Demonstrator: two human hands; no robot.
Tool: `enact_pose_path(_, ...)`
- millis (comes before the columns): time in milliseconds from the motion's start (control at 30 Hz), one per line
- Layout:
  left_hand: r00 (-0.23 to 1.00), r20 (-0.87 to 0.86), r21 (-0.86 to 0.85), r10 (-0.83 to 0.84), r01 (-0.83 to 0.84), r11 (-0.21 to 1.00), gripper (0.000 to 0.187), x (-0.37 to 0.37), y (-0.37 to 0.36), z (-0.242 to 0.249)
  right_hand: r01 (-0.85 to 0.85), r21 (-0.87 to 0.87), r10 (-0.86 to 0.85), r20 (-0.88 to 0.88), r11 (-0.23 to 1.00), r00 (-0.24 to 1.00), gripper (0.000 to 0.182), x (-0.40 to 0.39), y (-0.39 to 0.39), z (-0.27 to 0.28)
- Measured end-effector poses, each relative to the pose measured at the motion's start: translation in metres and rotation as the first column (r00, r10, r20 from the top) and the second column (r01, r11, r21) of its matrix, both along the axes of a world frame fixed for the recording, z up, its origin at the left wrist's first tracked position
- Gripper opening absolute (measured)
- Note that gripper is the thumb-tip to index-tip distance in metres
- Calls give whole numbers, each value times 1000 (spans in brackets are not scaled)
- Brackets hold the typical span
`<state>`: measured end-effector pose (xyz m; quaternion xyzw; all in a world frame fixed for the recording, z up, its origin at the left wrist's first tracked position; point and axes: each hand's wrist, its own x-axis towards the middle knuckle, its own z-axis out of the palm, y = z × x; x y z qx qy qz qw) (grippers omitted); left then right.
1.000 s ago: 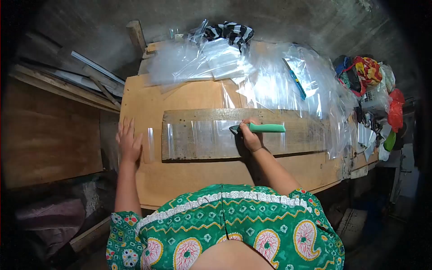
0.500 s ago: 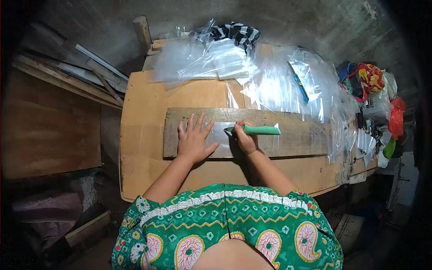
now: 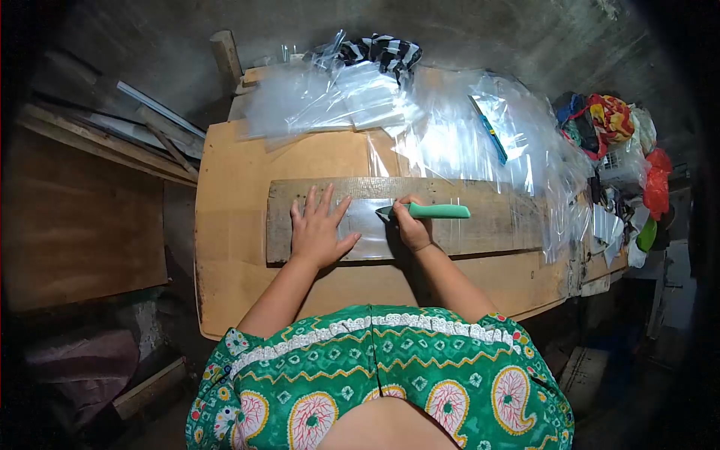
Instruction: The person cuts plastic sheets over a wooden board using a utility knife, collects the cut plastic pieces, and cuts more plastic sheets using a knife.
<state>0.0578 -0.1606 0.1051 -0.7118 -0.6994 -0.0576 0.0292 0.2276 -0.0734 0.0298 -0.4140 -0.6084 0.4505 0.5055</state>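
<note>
My left hand [image 3: 318,231] lies flat with fingers spread, pressing the left part of a clear plastic sheet [image 3: 369,238] against a wooden board [image 3: 495,225]. Wrapped around a knife with a green handle [image 3: 442,211], my right hand [image 3: 412,225] holds it low over the sheet. The blade points left, its tip right at the plastic, a short way from my left thumb. Part of the handle is hidden by my right fingers.
Beneath the board is a light wooden table [image 3: 232,225]. Clear plastic sheets [image 3: 442,120] spread across its back and right, with a blue cutter knife [image 3: 491,135] on them. A black-and-white striped bag [image 3: 394,54] sits behind. Colourful bags [image 3: 611,120] pile up at far right.
The knife tip has shifted slightly relative to the sheet, and its handle end sits a little further right. My left hand keeps its place on the board. The whole view has drifted slightly.
</note>
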Motion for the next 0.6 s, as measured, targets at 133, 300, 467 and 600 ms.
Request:
enact_pose_path(133, 1000, 0, -43, 9, -9, 999, 66, 1, 1, 3, 89, 57, -89, 10, 994, 996, 14, 20, 6, -7)
enact_pose_path(300, 1000, -12, -46, 10, -10, 999, 67, 2, 2, 4, 9, 52, -7, -31, 999, 999, 14, 22, 6, -8)
enact_pose_path(467, 1000, -13, -31, 11, -11, 999, 68, 0, 2, 0, 10, 116, -8, -16, 993, 1000, 14, 21, 8, -13)
enact_pose_path(600, 1000, -12, -22, 10, -10, 1000, 68, 0, 2, 1, -50, 53, 50, 4, 997, 999, 14, 22, 1, 7)
